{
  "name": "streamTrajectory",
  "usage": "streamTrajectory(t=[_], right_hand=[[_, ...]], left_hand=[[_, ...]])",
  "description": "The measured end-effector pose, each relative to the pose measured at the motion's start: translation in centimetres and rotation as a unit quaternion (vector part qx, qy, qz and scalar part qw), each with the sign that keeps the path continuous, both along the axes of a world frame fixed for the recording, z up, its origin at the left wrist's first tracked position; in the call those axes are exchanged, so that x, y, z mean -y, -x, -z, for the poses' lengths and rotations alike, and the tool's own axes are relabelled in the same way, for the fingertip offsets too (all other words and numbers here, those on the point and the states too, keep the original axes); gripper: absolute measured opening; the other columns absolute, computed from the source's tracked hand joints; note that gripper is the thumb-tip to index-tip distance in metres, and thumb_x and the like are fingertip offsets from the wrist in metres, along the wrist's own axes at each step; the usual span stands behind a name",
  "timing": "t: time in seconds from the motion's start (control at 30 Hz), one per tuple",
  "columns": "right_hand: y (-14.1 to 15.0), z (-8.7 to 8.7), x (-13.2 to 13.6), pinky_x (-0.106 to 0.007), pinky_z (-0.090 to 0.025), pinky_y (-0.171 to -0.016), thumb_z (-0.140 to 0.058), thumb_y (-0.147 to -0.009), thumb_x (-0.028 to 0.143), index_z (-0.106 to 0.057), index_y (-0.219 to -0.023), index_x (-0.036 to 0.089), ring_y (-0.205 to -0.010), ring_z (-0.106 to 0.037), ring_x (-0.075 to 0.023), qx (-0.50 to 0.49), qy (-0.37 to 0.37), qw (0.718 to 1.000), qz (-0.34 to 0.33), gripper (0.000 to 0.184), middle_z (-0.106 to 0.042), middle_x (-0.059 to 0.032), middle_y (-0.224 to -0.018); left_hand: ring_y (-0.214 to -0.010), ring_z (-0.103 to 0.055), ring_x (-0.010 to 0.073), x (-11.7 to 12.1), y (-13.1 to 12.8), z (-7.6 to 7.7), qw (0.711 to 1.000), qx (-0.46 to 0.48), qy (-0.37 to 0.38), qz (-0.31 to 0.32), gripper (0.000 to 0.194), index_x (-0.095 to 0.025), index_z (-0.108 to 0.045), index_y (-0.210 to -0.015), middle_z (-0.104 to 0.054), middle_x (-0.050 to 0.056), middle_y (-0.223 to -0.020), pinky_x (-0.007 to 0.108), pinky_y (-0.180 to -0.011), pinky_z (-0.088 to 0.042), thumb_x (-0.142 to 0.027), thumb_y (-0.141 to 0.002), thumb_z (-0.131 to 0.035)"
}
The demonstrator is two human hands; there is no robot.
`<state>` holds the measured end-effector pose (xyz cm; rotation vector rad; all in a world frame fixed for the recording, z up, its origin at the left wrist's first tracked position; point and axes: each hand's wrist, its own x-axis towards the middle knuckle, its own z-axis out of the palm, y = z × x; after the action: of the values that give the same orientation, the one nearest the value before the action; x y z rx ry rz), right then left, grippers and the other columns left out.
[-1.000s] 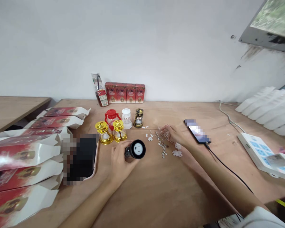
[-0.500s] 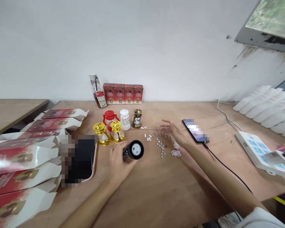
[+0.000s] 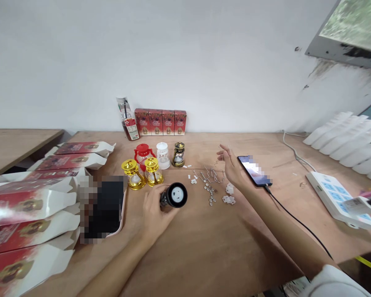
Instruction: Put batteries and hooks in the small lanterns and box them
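Note:
My left hand (image 3: 156,210) is wrapped round a small black lantern (image 3: 177,195), tipped so that its round base with a pale inner disc faces me. Over the right of the table, my right hand (image 3: 230,165) is pinched on a thin bent wire (image 3: 216,161), which shows only faintly at the fingertips. Just below that hand lies a loose pile of similar bent wires (image 3: 208,175). Button cells (image 3: 210,198) and small white plastic pieces (image 3: 228,199) are scattered nearer me. Beyond my left hand stand gold lanterns (image 3: 153,171), a red lantern (image 3: 143,152), a white lantern (image 3: 163,156) and a bronze-black lantern (image 3: 178,154).
Red printed boxes (image 3: 49,206) with open flaps fill the left side. A dark phone (image 3: 106,210) lies beside them. Closed red boxes (image 3: 160,122) and a bottle (image 3: 130,123) stand by the wall. At right are a charging phone (image 3: 255,171) and a power strip (image 3: 340,198).
My right hand has risen from the wire pile and moved slightly away from me, with a bent wire in its fingers. My left hand and the black lantern have stayed put.

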<state>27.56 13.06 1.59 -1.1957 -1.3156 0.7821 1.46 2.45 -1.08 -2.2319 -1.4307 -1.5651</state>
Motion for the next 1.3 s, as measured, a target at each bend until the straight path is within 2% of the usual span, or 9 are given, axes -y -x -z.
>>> streamTrajectory(t=[0.13,0.33,0.43,0.6,0.7,0.9,1.03,1.2,1.3], right_hand=[[0.4,0.2,-0.2,-0.032,-0.050,-0.072,-0.044,-0.086,0.041,-0.052,-0.122,0.027,-0.068,-0.057,-0.0130,-0.051,0.065,0.995,-0.056,0.039,-0.059,-0.0023,-0.097],[0.2,1.2,0.4,-0.028,-0.050,-0.063,-0.046,-0.082,0.040,-0.053,-0.119,0.028,-0.062,-0.057,-0.0110,-0.096,0.093,0.989,-0.056,0.039,-0.059,-0.0003,-0.093],[0.1,1.3,0.4,-0.028,-0.050,-0.065,-0.049,-0.080,0.041,-0.055,-0.114,0.027,-0.067,-0.056,-0.0119,-0.108,0.079,0.990,-0.047,0.037,-0.059,-0.0003,-0.092],[0.1,0.8,-0.1,-0.031,-0.048,-0.079,-0.051,-0.079,0.042,-0.056,-0.109,0.025,-0.083,-0.059,-0.0149,-0.129,0.037,0.990,-0.039,0.035,-0.058,-0.0009,-0.091],[0.0,0.2,-0.3,-0.035,-0.048,-0.081,-0.049,-0.080,0.044,-0.054,-0.110,0.027,-0.077,-0.060,-0.0145,-0.138,0.019,0.989,-0.042,0.036,-0.058,-0.0004,-0.092],[0.1,0.3,0.1,-0.031,-0.048,-0.070,-0.046,-0.084,0.045,-0.051,-0.117,0.029,-0.065,-0.054,-0.0103,-0.100,0.012,0.994,-0.046,0.037,-0.053,-0.0002,-0.097],[0.8,1.3,0.8,-0.029,-0.047,-0.063,-0.044,-0.086,0.046,-0.052,-0.118,0.028,-0.062,-0.053,-0.0102,-0.061,0.036,0.996,-0.061,0.037,-0.051,-0.0002,-0.095],[1.7,3.0,1.5,-0.029,-0.048,-0.067,-0.041,-0.088,0.047,-0.054,-0.116,0.025,-0.064,-0.055,-0.0116,-0.012,0.045,0.996,-0.077,0.038,-0.054,0.0002,-0.087],[2.2,3.7,2.0,-0.030,-0.049,-0.064,-0.040,-0.089,0.049,-0.053,-0.118,0.024,-0.062,-0.055,-0.0120,0.007,0.043,0.995,-0.088,0.040,-0.055,-0.0009,-0.091]], left_hand=[[-0.090,-0.064,0.0231,0.0,0.0,0.0,1.000,0.003,-0.001,0.010,0.033,-0.020,-0.049,-0.104,-0.066,0.007,-0.097,0.035,-0.074,-0.050,-0.029,-0.077,-0.065],[-0.091,-0.064,0.0229,0.0,0.0,0.1,1.000,0.001,0.002,0.010,0.034,-0.020,-0.049,-0.105,-0.066,0.007,-0.098,0.035,-0.075,-0.051,-0.028,-0.076,-0.065],[-0.091,-0.064,0.0229,0.0,0.0,0.0,1.000,0.004,0.006,0.013,0.034,-0.020,-0.049,-0.104,-0.066,0.007,-0.098,0.035,-0.076,-0.051,-0.028,-0.075,-0.066],[-0.091,-0.064,0.0231,0.0,0.0,0.0,1.000,0.005,0.009,0.011,0.035,-0.020,-0.049,-0.105,-0.066,0.007,-0.098,0.035,-0.075,-0.051,-0.026,-0.075,-0.066],[-0.091,-0.064,0.0232,0.0,0.0,0.0,1.000,0.003,0.007,0.013,0.035,-0.021,-0.049,-0.105,-0.066,0.007,-0.098,0.035,-0.075,-0.051,-0.027,-0.075,-0.066],[-0.090,-0.064,0.0230,0.0,0.0,-0.1,1.000,-0.003,0.006,0.013,0.033,-0.020,-0.049,-0.104,-0.066,0.007,-0.097,0.035,-0.073,-0.051,-0.027,-0.076,-0.065],[-0.091,-0.064,0.0234,0.0,0.0,-0.1,1.000,-0.001,0.006,0.012,0.034,-0.020,-0.049,-0.105,-0.066,0.007,-0.098,0.035,-0.075,-0.051,-0.028,-0.076,-0.066],[-0.093,-0.064,0.0237,0.0,0.1,0.2,1.000,0.005,0.009,0.023,0.035,-0.020,-0.049,-0.105,-0.066,0.008,-0.101,0.036,-0.076,-0.052,-0.026,-0.076,-0.067],[-0.099,-0.063,0.0252,0.0,0.2,0.3,1.000,0.015,0.004,0.019,0.036,-0.020,-0.049,-0.104,-0.064,0.011,-0.107,0.040,-0.080,-0.052,-0.025,-0.075,-0.069]])
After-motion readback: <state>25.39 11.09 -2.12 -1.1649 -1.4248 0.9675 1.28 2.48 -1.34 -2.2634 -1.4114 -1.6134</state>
